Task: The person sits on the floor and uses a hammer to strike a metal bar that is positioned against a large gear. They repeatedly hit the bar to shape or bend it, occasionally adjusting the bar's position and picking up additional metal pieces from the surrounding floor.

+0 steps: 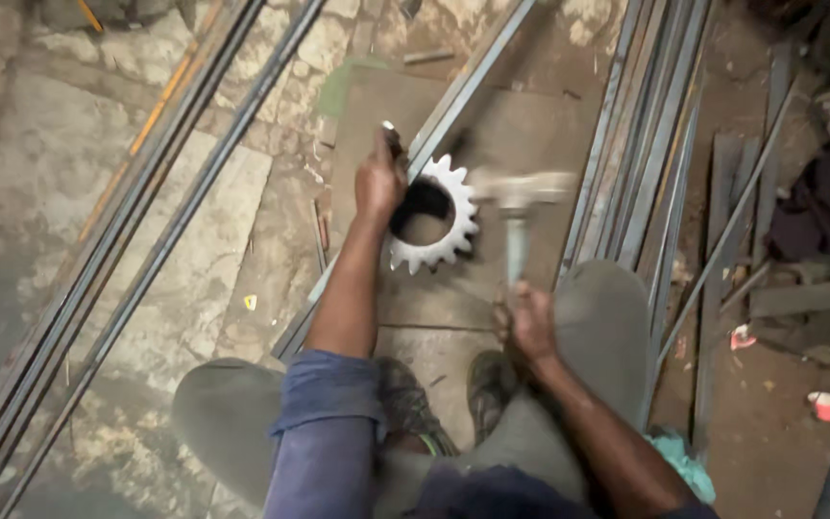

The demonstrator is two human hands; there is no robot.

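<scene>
left grip: my left hand (379, 181) is clenched around a short dark punch or chisel (393, 137), its tip pointing down at the long steel bar (453, 101) just beside the gear.
right grip: my right hand (528, 322) is clenched on the handle of a hammer (516, 197), low on the shaft; the head is blurred by motion above the gear's right edge.
gear: a toothed steel gear (456, 226) lies flat on a metal plate (506, 125) on the floor, in front of my knees, touching or just against the bar.
handling: i judge the gear heavy, rigid and not fragile; the teeth look sharp-edged, so i'd take it by the rim between teeth or through the big bore. the punch is thin and could slip or twist under a blow, so it wants a firm grasp well below its struck end.
around: bundles of long steel rods (641, 135) lie at right, more rods (156, 183) at left, on cracked stone floor (40, 163).
below: my shoes (405, 394) sit between my knees.
</scene>
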